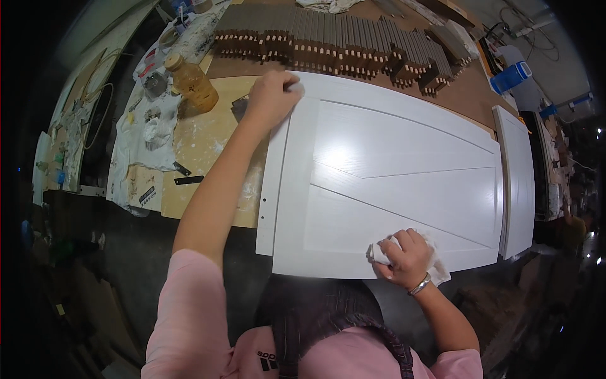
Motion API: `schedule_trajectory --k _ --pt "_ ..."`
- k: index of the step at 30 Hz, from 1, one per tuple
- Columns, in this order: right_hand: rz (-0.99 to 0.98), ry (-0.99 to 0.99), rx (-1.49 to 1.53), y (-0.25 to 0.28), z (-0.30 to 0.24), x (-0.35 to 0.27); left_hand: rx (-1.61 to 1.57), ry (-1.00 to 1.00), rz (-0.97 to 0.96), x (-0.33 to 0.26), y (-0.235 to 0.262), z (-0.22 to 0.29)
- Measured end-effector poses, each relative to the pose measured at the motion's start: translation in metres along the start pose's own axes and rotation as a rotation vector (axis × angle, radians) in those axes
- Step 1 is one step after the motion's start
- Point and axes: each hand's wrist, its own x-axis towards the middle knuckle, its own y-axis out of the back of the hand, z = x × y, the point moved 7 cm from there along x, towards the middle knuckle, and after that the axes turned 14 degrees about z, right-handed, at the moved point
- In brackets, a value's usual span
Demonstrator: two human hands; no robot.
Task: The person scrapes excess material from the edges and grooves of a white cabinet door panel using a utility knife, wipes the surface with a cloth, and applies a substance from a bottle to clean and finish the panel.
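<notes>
The broad face of the white door panel (pixel 404 183) lies bare between the left hand (pixel 273 95) at its far left corner and the right hand (pixel 404 256), which presses a white cloth (pixel 435 268) at its near edge, so a hand can sweep freely across the middle. Beyond the far edge a long row of wooden slats (pixel 341 41) walls off the back of the bench, and a second white panel (pixel 519 177) lies just beside the right end. To the left, an amber bottle (pixel 192 85), rags (pixel 154 129) and small scrapers (pixel 188 180) crowd the bench top (pixel 202 145).
</notes>
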Motion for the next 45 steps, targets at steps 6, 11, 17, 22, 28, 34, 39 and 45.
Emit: schedule_trajectory --k 6,11,17,22,28,34,39,45 --pt "-0.006 -0.047 -0.021 -0.004 0.004 0.0 -0.164 0.128 -0.318 -0.13 0.066 0.011" --pt "0.007 -0.011 -0.01 -0.003 -0.003 0.004 -0.187 0.052 -0.041 -0.087 0.059 0.012" --pt "0.004 -0.042 -0.038 0.001 0.002 -0.004 -0.304 -0.018 -0.319 -0.234 0.126 0.036" --pt "0.016 -0.024 -0.017 0.0 -0.003 0.0 -0.245 0.087 -0.114 -0.19 0.122 0.025" --pt "0.036 -0.031 -0.034 0.002 0.002 0.001 -0.299 0.04 -0.222 -0.244 0.13 0.035" --pt "0.065 -0.005 -0.02 0.002 -0.006 0.004 -0.232 0.21 -0.16 -0.241 0.151 0.034" --pt "0.119 -0.171 0.406 0.006 -0.018 0.019 -1.124 0.858 -0.139 -0.252 0.123 0.045" --pt "-0.093 -0.683 1.19 -0.035 -0.094 0.027 -1.537 1.023 -0.159 -0.278 0.082 0.081"
